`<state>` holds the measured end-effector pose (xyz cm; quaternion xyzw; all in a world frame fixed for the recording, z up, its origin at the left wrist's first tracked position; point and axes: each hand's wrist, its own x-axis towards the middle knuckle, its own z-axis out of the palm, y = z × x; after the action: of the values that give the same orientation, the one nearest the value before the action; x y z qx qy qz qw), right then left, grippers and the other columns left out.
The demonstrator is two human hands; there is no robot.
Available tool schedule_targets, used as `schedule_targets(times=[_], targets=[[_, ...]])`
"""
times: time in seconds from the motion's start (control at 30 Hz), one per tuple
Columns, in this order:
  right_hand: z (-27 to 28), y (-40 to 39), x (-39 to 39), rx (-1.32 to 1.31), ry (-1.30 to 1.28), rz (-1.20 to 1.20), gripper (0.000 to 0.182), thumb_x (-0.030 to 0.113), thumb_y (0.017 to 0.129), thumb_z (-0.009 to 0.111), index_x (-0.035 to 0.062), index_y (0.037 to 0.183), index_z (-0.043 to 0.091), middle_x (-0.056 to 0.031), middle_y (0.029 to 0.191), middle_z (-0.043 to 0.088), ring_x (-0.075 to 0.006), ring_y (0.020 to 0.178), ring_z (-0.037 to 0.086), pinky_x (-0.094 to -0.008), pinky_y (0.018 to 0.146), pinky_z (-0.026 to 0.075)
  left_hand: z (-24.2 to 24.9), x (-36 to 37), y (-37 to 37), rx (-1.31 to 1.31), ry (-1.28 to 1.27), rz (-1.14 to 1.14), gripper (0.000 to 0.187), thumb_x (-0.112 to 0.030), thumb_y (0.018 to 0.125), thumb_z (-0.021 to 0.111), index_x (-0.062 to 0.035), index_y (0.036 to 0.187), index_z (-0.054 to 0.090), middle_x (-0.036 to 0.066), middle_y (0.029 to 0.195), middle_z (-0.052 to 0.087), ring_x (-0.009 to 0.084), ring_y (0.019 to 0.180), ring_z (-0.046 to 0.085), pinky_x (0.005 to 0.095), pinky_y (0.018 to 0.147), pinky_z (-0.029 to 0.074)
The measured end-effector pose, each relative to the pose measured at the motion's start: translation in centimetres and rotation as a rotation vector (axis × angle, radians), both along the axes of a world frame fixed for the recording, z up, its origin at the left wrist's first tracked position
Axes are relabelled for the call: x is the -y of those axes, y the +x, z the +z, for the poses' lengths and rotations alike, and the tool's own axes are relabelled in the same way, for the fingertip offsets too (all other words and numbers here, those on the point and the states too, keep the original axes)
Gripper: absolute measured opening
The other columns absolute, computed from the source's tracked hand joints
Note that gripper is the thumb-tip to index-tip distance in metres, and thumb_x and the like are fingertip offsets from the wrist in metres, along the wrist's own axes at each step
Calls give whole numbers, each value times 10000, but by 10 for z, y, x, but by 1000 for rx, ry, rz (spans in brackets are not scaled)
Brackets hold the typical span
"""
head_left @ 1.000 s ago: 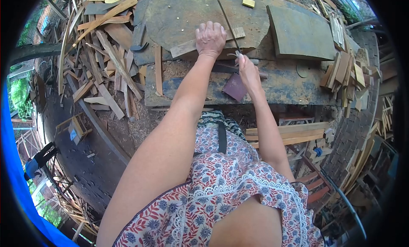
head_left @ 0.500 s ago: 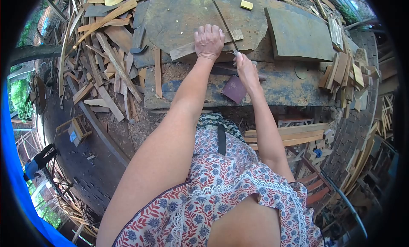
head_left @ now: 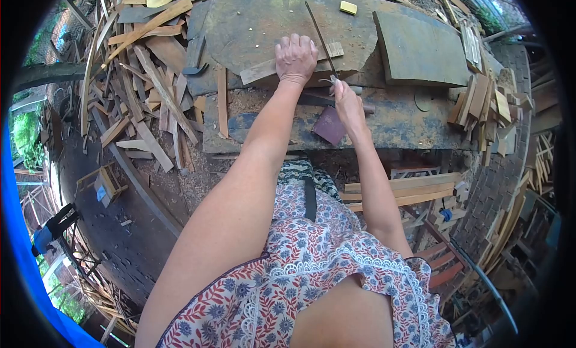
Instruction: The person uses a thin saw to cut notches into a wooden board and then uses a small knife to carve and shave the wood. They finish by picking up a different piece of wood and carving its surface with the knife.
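Observation:
My left hand [head_left: 295, 59] is closed over a narrow wooden strip [head_left: 258, 72], pressing it against the workbench [head_left: 240, 27]. The strip's right end [head_left: 333, 49] sticks out past my knuckles. My right hand [head_left: 350, 103] grips the handle end of a hand saw [head_left: 321, 36], whose thin, dark blade crosses the strip to the right of my left hand and points away from me. My fingers hide most of the saw's handle. Just below, a purple-brown square block [head_left: 329, 125] lies near my right wrist, close to the bench's front edge.
A thick grey board [head_left: 420, 48] rests on the bench at right, with a small yellow block [head_left: 348, 7] at the back. Wood offcuts [head_left: 150, 90] are heaped at left. Stacked short pieces [head_left: 483, 102] stand at the right end. A dark hooked tool [head_left: 196, 68] lies at left.
The saw and my right hand have shifted slightly toward me, the blade sliding across the strip. My left hand keeps its hold on the wood.

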<state>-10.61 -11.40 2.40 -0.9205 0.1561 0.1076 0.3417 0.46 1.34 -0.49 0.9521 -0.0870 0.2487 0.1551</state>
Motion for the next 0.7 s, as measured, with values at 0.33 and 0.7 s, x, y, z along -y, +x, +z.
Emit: schedule_targets(times=[0.33,0.7], targets=[[9,-3,5,-22,18,-18,447,398,1004,304,53,1026,587,-250,881,626,-459,888,583,-506,772,437,-4,0,0,3,-9,5,152,-279,823,555,-133,789,580,54,816,546,249,812,536,394,716,419],[14,-34,1,-58,17,-51,448,391,1006,302,49,1007,591,-247,882,623,-445,908,588,-475,778,437,-6,-2,-2,31,-23,-22,151,-273,825,552,-132,781,581,58,804,549,250,804,536,398,696,421]])
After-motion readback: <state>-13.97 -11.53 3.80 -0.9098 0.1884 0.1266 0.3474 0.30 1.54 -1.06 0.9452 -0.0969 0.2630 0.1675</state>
